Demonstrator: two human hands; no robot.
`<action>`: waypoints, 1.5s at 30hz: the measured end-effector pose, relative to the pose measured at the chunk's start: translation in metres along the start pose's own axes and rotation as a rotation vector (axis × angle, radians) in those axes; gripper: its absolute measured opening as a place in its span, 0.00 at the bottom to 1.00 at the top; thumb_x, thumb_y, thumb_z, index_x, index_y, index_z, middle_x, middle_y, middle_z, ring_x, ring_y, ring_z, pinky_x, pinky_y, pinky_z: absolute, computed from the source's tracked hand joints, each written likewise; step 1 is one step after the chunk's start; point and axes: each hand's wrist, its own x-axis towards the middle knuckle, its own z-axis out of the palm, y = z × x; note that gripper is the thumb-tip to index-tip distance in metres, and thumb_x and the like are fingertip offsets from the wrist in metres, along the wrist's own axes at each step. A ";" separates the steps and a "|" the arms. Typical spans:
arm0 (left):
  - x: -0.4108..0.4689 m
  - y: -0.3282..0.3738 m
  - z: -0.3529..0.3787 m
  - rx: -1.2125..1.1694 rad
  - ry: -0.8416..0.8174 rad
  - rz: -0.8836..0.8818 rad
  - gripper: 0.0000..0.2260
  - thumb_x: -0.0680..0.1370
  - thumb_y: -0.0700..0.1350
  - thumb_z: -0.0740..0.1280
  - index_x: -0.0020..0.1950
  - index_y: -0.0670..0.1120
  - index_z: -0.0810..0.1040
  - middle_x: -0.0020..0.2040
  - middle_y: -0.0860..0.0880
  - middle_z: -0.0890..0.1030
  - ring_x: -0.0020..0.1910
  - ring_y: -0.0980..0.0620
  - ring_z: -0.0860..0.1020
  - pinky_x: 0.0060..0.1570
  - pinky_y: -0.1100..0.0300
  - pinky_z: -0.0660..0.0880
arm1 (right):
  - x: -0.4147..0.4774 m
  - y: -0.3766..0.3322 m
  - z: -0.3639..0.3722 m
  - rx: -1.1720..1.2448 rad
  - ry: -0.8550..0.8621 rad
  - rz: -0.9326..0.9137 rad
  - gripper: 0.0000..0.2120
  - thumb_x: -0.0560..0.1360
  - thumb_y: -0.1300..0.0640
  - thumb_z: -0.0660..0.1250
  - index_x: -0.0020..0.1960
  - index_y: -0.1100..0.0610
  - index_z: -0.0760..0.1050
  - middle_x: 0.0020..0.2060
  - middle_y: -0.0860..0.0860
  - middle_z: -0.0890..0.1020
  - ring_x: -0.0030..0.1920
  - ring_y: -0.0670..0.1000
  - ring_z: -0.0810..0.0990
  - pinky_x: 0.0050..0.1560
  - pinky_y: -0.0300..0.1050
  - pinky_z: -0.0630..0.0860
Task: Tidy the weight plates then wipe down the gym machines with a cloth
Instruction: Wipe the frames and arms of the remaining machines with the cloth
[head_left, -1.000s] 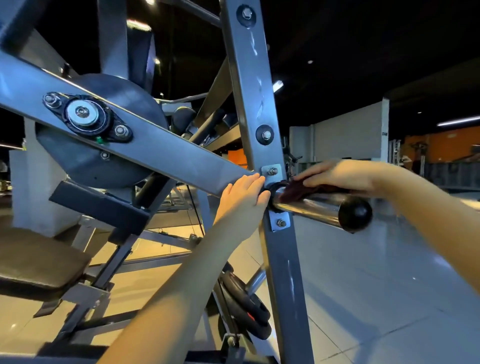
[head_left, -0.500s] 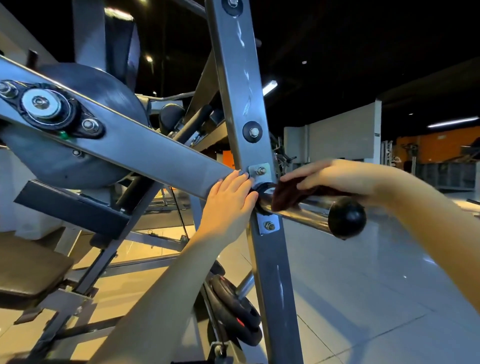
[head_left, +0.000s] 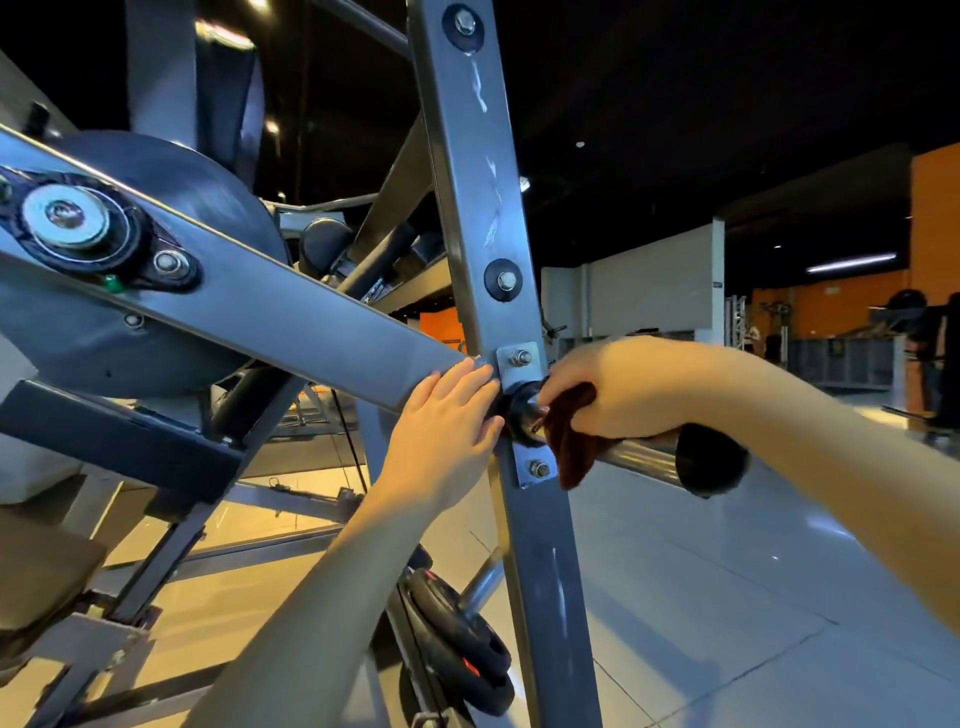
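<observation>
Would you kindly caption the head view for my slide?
Right hand presses brown cloth on chrome peg; left hand rests on frame.

Glossy tiled floor (head_left: 727, 597); orange wall (head_left: 841, 306) behind; ceiling strip light (head_left: 852, 262).

Cloth (head_left: 569, 441): dark reddish-brown, plain, no print.
Bar (head_left: 639, 460): bright chrome with streaked reflections; end cap (head_left: 714, 460) glossy black.
Upright post (head_left: 483, 171): grey steel with a bluish sheen and pale whitish scuff streaks; 2 black washers round silver bolts.
Diagonal arm (head_left: 291, 317): same blue-grey steel, lighter along the top edge.
Disc (head_left: 171, 182): dark grey, faint gloss.
Bearing housing (head_left: 150, 260): black, silver hub; small green dot (head_left: 111, 283) beside it.
Weight plates (head_left: 457, 644): black, 1 red mark.
Seat pad (head_left: 41, 566): dull brown.
Floor (head_left: 727, 597): glossy pale tiles with thin dark grout lines; cool grey-white at right, warm yellow-tan at left.
Far wall (head_left: 852, 306): orange.
Partition (head_left: 649, 280): off-white.
Ceiling (head_left: 675, 78): black.
</observation>
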 end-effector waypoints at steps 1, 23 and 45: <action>-0.001 -0.001 0.003 0.017 0.017 0.014 0.21 0.83 0.52 0.53 0.77 0.50 0.61 0.78 0.54 0.58 0.78 0.54 0.49 0.74 0.57 0.41 | 0.006 -0.009 0.002 -0.074 -0.017 0.034 0.17 0.80 0.56 0.62 0.68 0.50 0.72 0.60 0.51 0.77 0.58 0.52 0.76 0.60 0.45 0.74; -0.006 0.000 -0.010 0.054 -0.107 0.039 0.23 0.84 0.52 0.53 0.78 0.49 0.55 0.80 0.52 0.52 0.78 0.52 0.45 0.75 0.54 0.41 | -0.061 -0.043 0.057 -0.617 0.395 0.215 0.23 0.81 0.59 0.60 0.74 0.60 0.61 0.72 0.61 0.62 0.63 0.62 0.68 0.59 0.52 0.69; -0.011 0.066 -0.014 -0.822 -0.092 -0.193 0.18 0.83 0.52 0.54 0.66 0.44 0.73 0.57 0.44 0.77 0.58 0.45 0.75 0.60 0.49 0.71 | -0.077 0.033 0.043 1.045 0.486 0.177 0.17 0.82 0.61 0.58 0.46 0.42 0.78 0.43 0.48 0.82 0.43 0.46 0.79 0.45 0.41 0.79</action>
